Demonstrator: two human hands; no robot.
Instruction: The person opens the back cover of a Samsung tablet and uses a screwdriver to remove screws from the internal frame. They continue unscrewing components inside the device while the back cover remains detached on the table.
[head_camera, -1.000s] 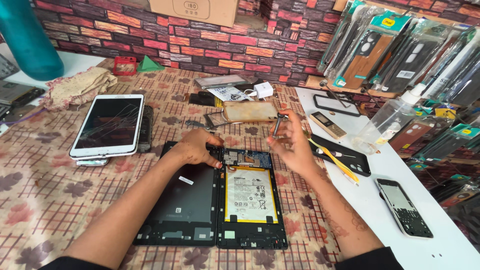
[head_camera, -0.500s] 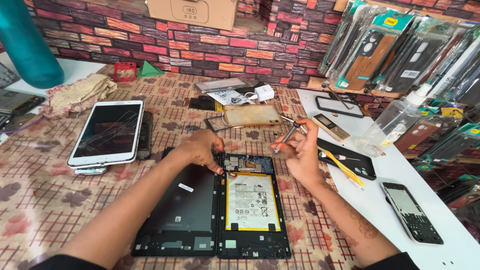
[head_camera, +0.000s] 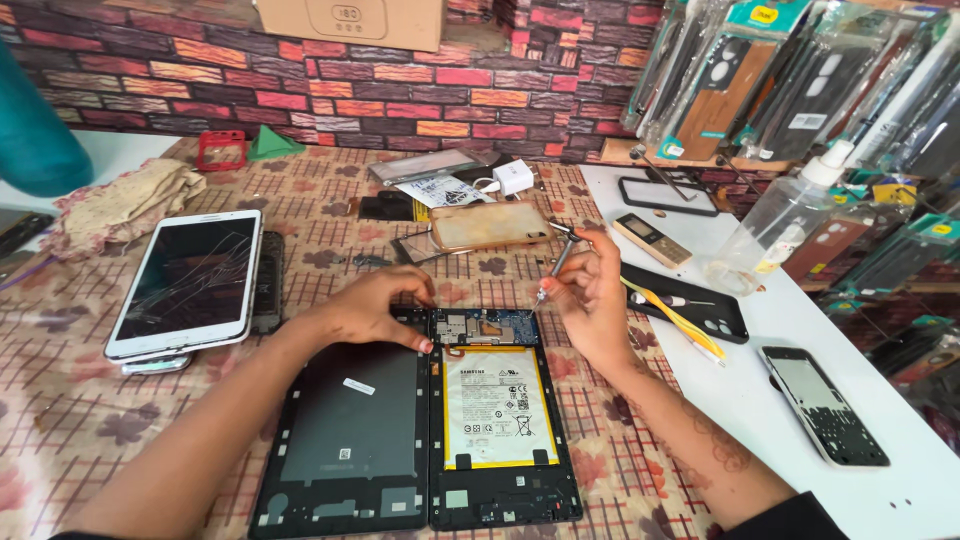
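An opened tablet (head_camera: 500, 420) lies on the patterned cloth, its white battery (head_camera: 497, 405) and circuit board (head_camera: 485, 325) exposed. Its dark back cover (head_camera: 350, 440) lies flat beside it on the left. My left hand (head_camera: 375, 310) rests on the top edge where the cover and the tablet meet, fingertips at the board's left corner. My right hand (head_camera: 590, 295) holds a thin screwdriver (head_camera: 555, 265) tilted, its tip just above the board's right corner.
A white tablet with a cracked screen (head_camera: 190, 280) lies at the left. A phone case (head_camera: 488, 225), charger (head_camera: 513, 177) and small parts lie behind. On the white counter at the right lie a phone frame (head_camera: 825, 405), black case (head_camera: 690, 300) and spray bottle (head_camera: 780, 220).
My right hand has closed on the screwdriver and brought its tip down toward the board's right corner. My left hand has stayed on the tablet's top edge.
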